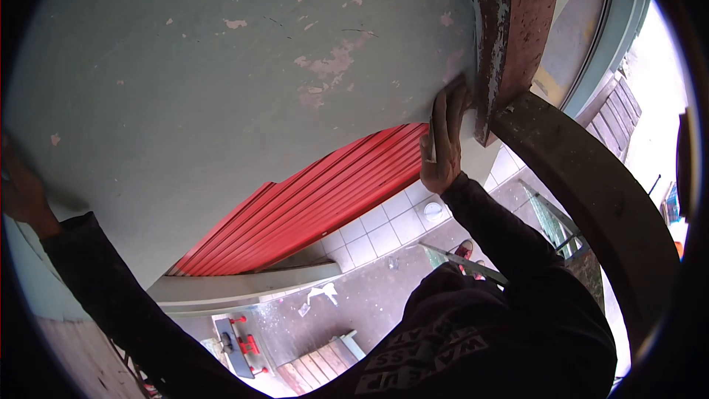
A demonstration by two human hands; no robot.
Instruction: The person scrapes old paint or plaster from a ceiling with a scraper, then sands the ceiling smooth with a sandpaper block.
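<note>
A grey-green painted wall (221, 103) with peeling, pinkish patches fills the upper view. My right hand (445, 137) rests against its right edge, fingers stretched upward, next to a worn reddish-brown beam (517, 22). At the far left, my left hand (26, 191) lies against the same surface, partly cut off by the dark image border. Neither hand shows any object in it. Dark sleeves cover both arms.
Below the wall is a red corrugated shutter (317, 203). A dark curved beam (598, 185) runs down the right side. Far below are white floor tiles (384, 230), a stepladder (550, 214), a wooden plank surface (317, 368) and a red-and-grey item (238, 347).
</note>
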